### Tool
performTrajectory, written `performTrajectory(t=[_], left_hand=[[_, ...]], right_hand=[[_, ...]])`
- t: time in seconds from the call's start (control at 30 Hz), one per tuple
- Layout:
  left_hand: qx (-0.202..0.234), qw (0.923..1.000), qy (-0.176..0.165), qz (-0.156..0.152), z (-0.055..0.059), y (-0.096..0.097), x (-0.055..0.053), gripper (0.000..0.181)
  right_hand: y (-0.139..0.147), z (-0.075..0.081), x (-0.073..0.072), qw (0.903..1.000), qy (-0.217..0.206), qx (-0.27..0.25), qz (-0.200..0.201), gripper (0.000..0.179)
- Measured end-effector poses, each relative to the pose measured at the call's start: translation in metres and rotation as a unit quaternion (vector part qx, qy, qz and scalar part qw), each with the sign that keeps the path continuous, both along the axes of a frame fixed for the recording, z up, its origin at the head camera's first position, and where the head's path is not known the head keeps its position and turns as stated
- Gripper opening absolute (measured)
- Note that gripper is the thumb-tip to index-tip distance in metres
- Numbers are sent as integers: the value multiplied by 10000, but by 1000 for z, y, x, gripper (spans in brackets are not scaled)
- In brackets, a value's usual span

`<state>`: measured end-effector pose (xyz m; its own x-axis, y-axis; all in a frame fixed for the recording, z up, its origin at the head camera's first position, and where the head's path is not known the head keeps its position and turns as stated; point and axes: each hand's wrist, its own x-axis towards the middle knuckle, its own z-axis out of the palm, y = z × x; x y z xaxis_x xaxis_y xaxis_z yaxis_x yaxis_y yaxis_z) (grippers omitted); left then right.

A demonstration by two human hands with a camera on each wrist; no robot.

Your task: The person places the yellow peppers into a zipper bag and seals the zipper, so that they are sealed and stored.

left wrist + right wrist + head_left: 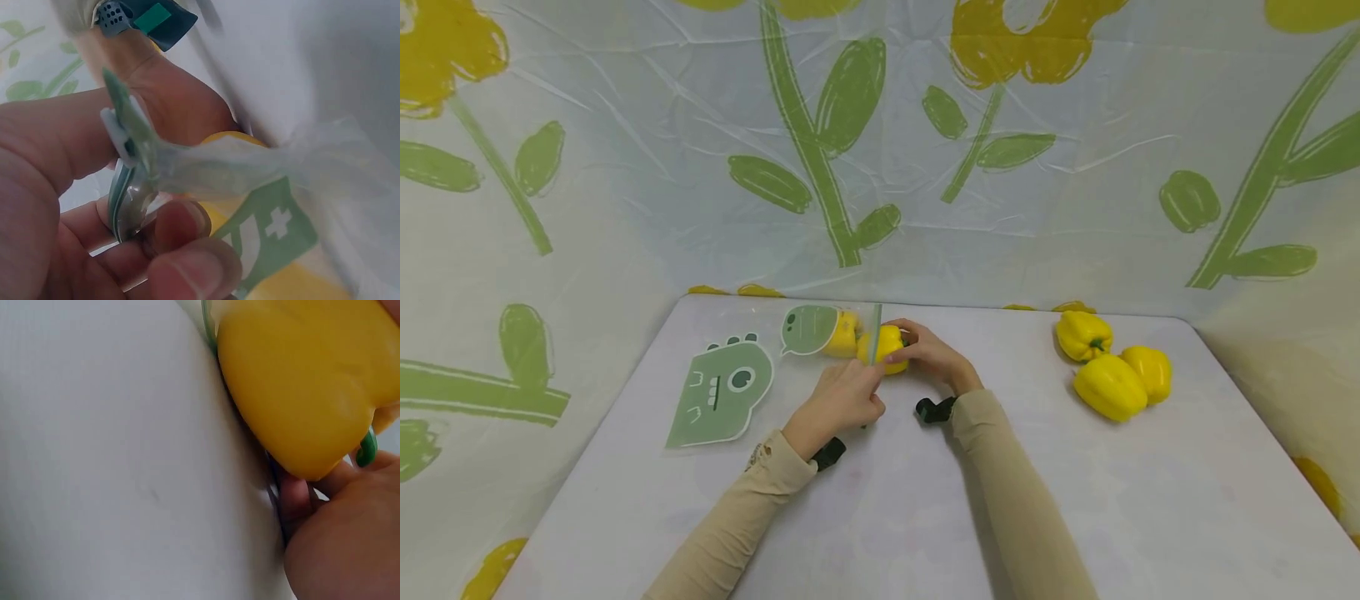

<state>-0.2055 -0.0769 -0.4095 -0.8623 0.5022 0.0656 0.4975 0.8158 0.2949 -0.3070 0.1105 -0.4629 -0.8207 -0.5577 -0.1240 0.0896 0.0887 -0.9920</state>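
Observation:
A clear zip bag (808, 331) with a green print and a green-edged mouth lies toward the far side of the table, one yellow bell pepper (844, 340) inside it. My left hand (842, 398) pinches the bag's green edge (128, 122) between thumb and fingers, close up in the left wrist view. With its fingers curled round a second yellow bell pepper (891, 340), my right hand (934, 357) holds it at the bag's mouth, its near end overlapping the green edge. This pepper's green stem (367, 449) points toward the right palm.
Left of the bag, a flat bag with a green one-eyed monster print (730, 396) lies on the table (880, 517). Several yellow bell peppers (1111, 387) sit grouped at the right. Behind the table hangs a flower-printed cloth (700, 208).

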Motion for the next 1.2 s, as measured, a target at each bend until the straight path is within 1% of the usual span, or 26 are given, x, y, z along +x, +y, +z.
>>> performTrajectory(t=[0.07, 0.17, 0.27, 0.37, 0.47, 0.57, 0.67, 0.73, 0.87, 0.97, 1.03, 1.07, 1.13, 1.2], left_hand=[[-7, 10000, 85, -4, 0, 0, 0, 17], [-18, 9998, 204, -16, -1, 0, 0, 19], [-23, 9996, 276, -36, -1, -1, 0, 19], [-4, 9995, 308, -36, -1, -1, 0, 20], [33, 9996, 289, -23, -2, -2, 0, 21], [66, 9996, 269, -23, -1, -2, 0, 21], [69, 9995, 310, -14, 1, -3, 1, 21], [105, 9994, 318, -3, 2, -3, 1, 21], [158, 9996, 249, 52, 3, -3, 1, 20], [133, 9997, 200, 87, 4, -4, 0, 20], [124, 9997, 214, 69, 3, -4, 0, 21], [123, 9996, 233, 46, 3, -4, 1, 21], [143, 9995, 266, 7, 3, -3, 1, 21], [171, 9994, 301, -29, 3, -3, 2, 22]], right_hand=[[-2, -1, 2, 9999, 74, -27, -102, 57], [-6, -3, 4, 9992, 190, 65, -345, 58], [-11, -5, 6, 9974, 330, 213, -605, 58], [-16, -6, 7, 9954, 390, 255, -833, 56], [-22, -5, 11, 9919, 471, 433, -1102, 52], [-27, -4, 15, 9850, 728, 736, -1377, 49], [-32, -2, 18, 9802, 983, 966, -1424, 48], [-32, -1, 19, 9800, 1063, 1046, -1317, 48], [-29, 0, 19, 9831, 1014, 1194, -944, 53], [-27, 0, 19, 9853, 935, 1187, -796, 56], [-28, 0, 19, 9850, 890, 1206, -852, 56], [-29, 1, 20, 9835, 882, 1269, -945, 56], [-33, 1, 22, 9768, 914, 1527, -1190, 58], [-37, 1, 22, 9672, 964, 1886, -1403, 65]])
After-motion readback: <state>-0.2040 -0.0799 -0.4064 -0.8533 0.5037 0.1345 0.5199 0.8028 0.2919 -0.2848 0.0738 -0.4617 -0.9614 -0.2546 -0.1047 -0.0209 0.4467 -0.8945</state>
